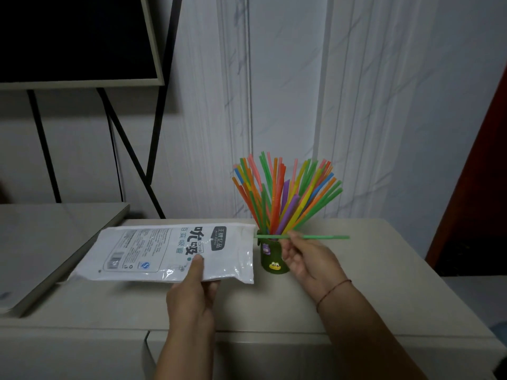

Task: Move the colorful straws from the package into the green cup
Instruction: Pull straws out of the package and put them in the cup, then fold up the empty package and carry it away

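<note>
A white plastic package with printed text lies flat above the table top, and my left hand grips its near edge with the thumb on top. It looks flat, with no straws visible inside. A green cup with cartoon stickers stands just right of the package mouth. Several colorful straws fan out of the cup. My right hand pinches one green straw, held level in front of the cup's rim, its left end at the package opening.
The beige table runs to an edge at the right. A raised beige panel sits at the left. A dark screen on black legs stands behind. The wall lies close behind the cup.
</note>
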Demonstrator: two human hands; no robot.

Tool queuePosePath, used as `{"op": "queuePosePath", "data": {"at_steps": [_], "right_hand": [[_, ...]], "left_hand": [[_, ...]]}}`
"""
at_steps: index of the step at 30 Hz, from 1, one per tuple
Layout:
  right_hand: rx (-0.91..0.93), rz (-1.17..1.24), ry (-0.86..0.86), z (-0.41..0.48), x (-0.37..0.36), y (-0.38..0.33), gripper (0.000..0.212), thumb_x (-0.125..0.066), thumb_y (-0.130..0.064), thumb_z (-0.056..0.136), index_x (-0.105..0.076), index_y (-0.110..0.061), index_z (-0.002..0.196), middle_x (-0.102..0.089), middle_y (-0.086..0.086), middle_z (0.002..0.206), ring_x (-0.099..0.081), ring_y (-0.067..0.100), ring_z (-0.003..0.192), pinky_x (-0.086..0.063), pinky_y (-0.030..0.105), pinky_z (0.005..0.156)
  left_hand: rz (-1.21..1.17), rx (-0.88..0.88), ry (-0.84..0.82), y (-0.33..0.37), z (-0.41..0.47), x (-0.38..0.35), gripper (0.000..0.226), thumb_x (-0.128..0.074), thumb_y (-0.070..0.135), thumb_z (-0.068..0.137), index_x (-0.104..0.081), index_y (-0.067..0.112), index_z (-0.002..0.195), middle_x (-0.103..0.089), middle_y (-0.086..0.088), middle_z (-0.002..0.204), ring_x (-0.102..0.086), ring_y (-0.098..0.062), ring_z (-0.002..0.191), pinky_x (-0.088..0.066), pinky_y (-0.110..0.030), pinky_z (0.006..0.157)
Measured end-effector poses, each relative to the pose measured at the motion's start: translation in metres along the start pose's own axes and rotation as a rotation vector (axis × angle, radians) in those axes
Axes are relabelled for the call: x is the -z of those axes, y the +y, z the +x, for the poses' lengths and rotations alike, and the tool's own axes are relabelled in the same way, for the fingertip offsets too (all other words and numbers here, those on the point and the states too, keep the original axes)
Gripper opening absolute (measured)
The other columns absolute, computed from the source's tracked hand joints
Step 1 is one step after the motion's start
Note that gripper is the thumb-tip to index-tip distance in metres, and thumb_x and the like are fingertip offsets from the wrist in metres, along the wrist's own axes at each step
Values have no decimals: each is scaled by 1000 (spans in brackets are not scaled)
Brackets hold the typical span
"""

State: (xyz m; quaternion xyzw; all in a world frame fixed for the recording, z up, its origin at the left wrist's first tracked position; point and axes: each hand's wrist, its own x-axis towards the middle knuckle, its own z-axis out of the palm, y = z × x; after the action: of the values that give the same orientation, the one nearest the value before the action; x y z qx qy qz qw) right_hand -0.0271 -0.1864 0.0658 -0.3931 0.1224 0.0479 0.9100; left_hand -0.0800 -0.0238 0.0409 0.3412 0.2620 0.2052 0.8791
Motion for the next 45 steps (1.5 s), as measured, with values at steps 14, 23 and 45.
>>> {"op": "queuePosePath", "data": {"at_steps": [14,23,45], "right_hand": [[618,-350,355,19,36,-43,10,-54,-10,92,-55,0,91,-54,9,64,-54,15,57,-49,10,45],[682,-775,263,20,20,-20,16,-57,-16,90,-61,-8,76,-58,5,62,-54,20,64,-43,22,60],[152,-967,-11,0,18,-19,29,-63,-28,87,-60,-6,68,-58,7,56,-50,9,40,-43,17,42]], "left_hand": [[-60,8,18,4,4,5,16,-61,8,92,-59,23,86,-68,4,90,-65,-10,77,-57,-24,57],[-6,51,-21,-1,4,4,13,-63,11,91,-61,23,89,-69,5,93,-65,-10,80,-58,-24,61],[340,174,-354,18,0,13,21,-63,4,87,-67,12,106,-77,-6,97,-74,-22,88,-61,-30,62]]}}
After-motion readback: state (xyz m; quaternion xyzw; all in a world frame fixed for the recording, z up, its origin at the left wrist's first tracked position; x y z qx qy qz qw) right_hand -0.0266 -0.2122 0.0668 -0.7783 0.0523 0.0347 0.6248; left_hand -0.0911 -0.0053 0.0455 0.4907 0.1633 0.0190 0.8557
